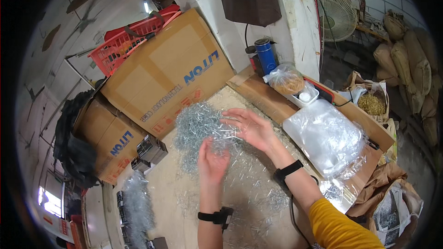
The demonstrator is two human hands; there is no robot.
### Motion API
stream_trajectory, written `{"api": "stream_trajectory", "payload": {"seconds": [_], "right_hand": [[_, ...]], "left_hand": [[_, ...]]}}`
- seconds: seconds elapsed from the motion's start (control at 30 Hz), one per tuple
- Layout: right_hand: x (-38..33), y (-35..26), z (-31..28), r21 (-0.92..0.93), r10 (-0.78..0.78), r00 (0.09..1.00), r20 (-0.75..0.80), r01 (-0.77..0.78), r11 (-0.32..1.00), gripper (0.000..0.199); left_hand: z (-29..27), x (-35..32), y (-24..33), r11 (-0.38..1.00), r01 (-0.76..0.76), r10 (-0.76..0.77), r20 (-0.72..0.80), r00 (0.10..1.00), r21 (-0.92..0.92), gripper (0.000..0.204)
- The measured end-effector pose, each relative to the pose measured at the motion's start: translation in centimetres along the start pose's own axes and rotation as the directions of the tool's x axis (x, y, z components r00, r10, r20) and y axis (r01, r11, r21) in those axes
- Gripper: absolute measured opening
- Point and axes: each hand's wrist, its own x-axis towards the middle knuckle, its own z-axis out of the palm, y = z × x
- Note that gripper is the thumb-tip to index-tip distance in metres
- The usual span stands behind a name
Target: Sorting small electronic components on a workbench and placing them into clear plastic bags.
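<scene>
A large heap of thin silver screws or nails lies on the table, its exact kind too small to tell. At its near right edge my left hand is curled, palm up, around what looks like a small clear plastic bag. My right hand comes in from the right, its fingers apart and stretched over the heap's edge. A few silver pieces show just below those fingertips, close to the bag's mouth. Both wrists wear black straps, each with a small device.
Large cardboard boxes stand behind the heap, a red basket on top. Small dark boxes and a row of filled clear bags sit left. Right are a stack of clear plastic bags, a blue can and a cable.
</scene>
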Motion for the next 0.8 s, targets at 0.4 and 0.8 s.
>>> {"api": "stream_trajectory", "payload": {"seconds": [0.4,0.8], "right_hand": [[0.8,4.8,-5.4,-0.32,0.294,0.773,-0.562,-0.531,0.785,0.066],[0.5,4.8,-3.4,0.185,0.226,0.953,-0.199,-0.19,0.964,0.074]], "left_hand": [[-0.1,-0.1,1.3,1.0,0.014,-0.015,0.039,0.999,0.012,0.044],[-5.2,-1.6,2.4,0.949,-0.119,0.125,0.0,0.992,0.293,0.032]]}}
